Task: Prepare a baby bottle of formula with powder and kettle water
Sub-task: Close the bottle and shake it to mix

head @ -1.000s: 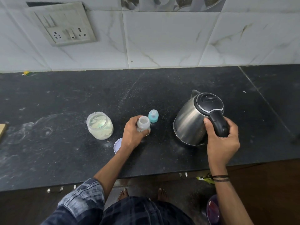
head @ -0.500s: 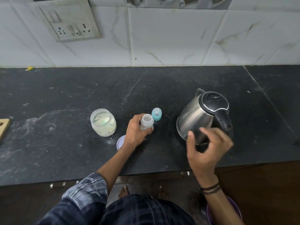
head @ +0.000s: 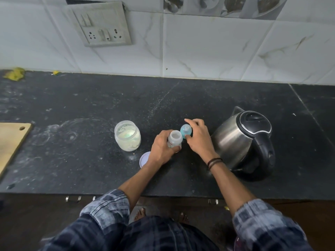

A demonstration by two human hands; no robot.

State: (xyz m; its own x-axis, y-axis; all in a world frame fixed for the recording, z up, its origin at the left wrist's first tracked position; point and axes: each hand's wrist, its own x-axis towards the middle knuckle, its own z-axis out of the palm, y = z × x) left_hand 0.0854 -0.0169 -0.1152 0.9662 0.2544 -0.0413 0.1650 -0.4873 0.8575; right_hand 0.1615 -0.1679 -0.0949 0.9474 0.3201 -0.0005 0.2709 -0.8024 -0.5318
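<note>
A small open baby bottle [head: 175, 140] stands on the black counter [head: 87, 109], and my left hand [head: 161, 149] grips its body from the left. Just behind it stands the teal nipple cap [head: 185, 130]. My right hand [head: 198, 136] curls around this cap from the right, thumb against its near side and index finger arched over its far side. An open jar of formula powder [head: 127, 135] is to the left of the bottle. The steel kettle [head: 244, 140] with a black lid and handle stands at the right, untouched.
The jar's round lid [head: 144, 159] lies flat by my left wrist. A wooden board [head: 10, 142] pokes in at the left edge. A socket plate [head: 101, 24] is on the tiled wall. Powder smears mark the counter's left half.
My right hand let go of the kettle handle and moved left to the teal cap. The kettle stays on the counter. My left hand keeps holding the bottle.
</note>
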